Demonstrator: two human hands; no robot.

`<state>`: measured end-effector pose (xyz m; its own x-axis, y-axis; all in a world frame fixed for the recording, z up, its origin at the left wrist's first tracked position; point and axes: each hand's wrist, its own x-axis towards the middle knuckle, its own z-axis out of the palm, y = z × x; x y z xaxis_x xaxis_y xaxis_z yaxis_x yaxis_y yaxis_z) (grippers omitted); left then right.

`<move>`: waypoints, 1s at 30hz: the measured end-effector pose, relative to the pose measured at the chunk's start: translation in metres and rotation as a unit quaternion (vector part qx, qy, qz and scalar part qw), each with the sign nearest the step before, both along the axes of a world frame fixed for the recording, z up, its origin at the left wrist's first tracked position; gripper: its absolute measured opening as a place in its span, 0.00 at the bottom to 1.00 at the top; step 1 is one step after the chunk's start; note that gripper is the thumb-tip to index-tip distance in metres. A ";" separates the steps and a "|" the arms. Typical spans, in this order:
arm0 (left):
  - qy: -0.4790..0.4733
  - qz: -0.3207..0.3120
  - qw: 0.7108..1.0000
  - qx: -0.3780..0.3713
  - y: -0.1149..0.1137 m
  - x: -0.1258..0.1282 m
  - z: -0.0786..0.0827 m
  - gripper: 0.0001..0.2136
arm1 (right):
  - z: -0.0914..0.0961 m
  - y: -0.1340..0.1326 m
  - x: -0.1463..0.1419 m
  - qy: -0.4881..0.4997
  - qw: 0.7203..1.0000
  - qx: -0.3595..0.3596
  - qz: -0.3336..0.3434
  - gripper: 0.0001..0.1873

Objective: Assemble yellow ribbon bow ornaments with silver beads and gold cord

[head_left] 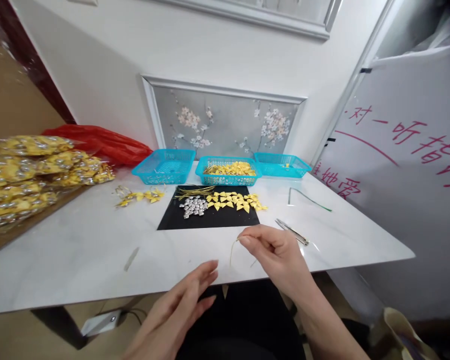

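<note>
A thin pale wire strand (232, 250) hangs low in the frame's centre, pinched at its top by the right hand (275, 252) so it dangles free above the tabletop (78, 250); the left hand (183, 300), loosely spread and holding nothing, waits below it. Behind, a black mat (210, 220) keeps yellow folded pieces (234, 201) and silver beads (193, 206) within reach

One head-worn camera looks forward and down from the seated person's place, close over the near edge of the white marble-patterned table (78, 250), facing the white panelled wall (108, 65) behind.
</note>
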<state>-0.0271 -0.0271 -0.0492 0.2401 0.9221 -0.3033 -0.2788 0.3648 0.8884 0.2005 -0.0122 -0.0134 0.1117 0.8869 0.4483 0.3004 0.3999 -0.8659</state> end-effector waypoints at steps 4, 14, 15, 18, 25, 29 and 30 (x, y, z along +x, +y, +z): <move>-0.061 -0.054 0.995 -0.065 0.020 0.032 -0.005 0.20 | 0.012 -0.007 -0.001 0.010 1.000 0.023 0.005 0.12; -0.088 -0.015 0.986 -0.143 0.020 0.038 0.002 0.03 | 0.010 -0.009 -0.007 0.032 0.999 0.021 0.033 0.11; -0.086 -0.011 0.986 -0.143 0.021 0.038 0.003 0.02 | 0.009 -0.009 -0.008 0.031 0.999 0.020 0.034 0.11; -0.093 -0.008 0.986 -0.135 0.023 0.039 0.003 0.09 | 0.008 -0.008 -0.009 0.029 0.999 0.020 0.033 0.11; -0.129 -0.013 0.989 -0.075 0.024 0.029 -0.004 0.14 | 0.000 -0.004 -0.002 -0.026 1.000 0.011 -0.012 0.13; -0.167 0.010 0.985 -0.032 0.023 0.020 0.006 0.13 | -0.015 -0.006 -0.002 -0.057 0.998 -0.007 -0.021 0.13; -0.180 0.014 0.983 -0.021 0.023 0.019 0.009 0.13 | -0.019 -0.008 -0.004 -0.062 0.998 -0.014 -0.012 0.13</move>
<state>-0.0085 -0.0044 -0.0398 0.3137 0.9182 -0.2419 -0.5827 0.3873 0.7145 0.1961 -0.0203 -0.0329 0.0775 0.8967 0.4358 0.4157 0.3683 -0.8316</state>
